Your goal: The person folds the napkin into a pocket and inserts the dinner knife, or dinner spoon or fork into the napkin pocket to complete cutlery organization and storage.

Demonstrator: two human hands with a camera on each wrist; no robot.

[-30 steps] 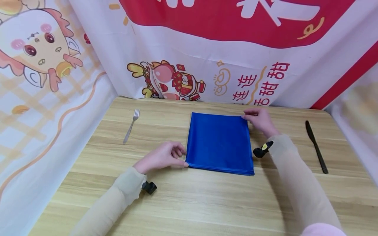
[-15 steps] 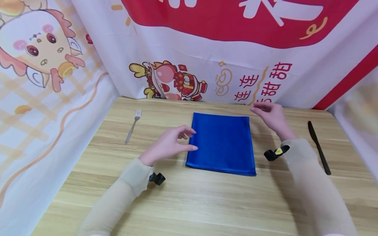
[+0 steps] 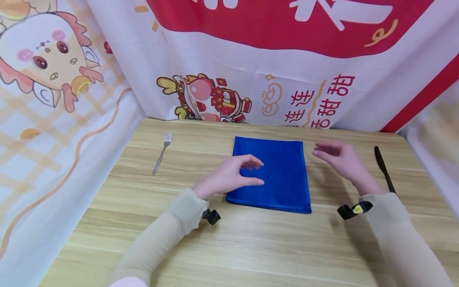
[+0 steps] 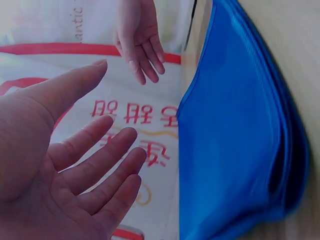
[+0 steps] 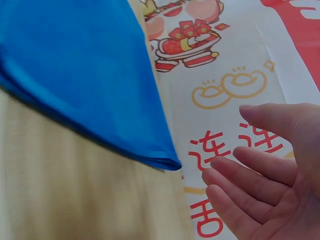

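Observation:
A blue cloth (image 3: 276,171), folded into a flat layered square, lies on the wooden table. My left hand (image 3: 236,173) hovers over its left half, thumb and fingers spread apart with nothing between them. In the left wrist view the left hand (image 4: 85,165) shows relaxed fingers, and the cloth's layered edge (image 4: 285,125) is beside it. To the right of the cloth, my right hand (image 3: 340,159) is off its far right corner, holding nothing. The right wrist view shows that hand (image 5: 270,175) with loosely bent fingers near the cloth's corner (image 5: 167,162).
A metal fork (image 3: 162,154) lies on the table (image 3: 251,247) at the left. On the right lies a black knife (image 3: 384,167), its near end hidden behind the right sleeve (image 3: 398,227). A printed white and red curtain (image 3: 215,52) hangs along the back edge.
My left hand has left the cloth's near left corner and moved right, over the cloth. My right hand has let go of the far right corner and drawn away rightward. The cloth stays put.

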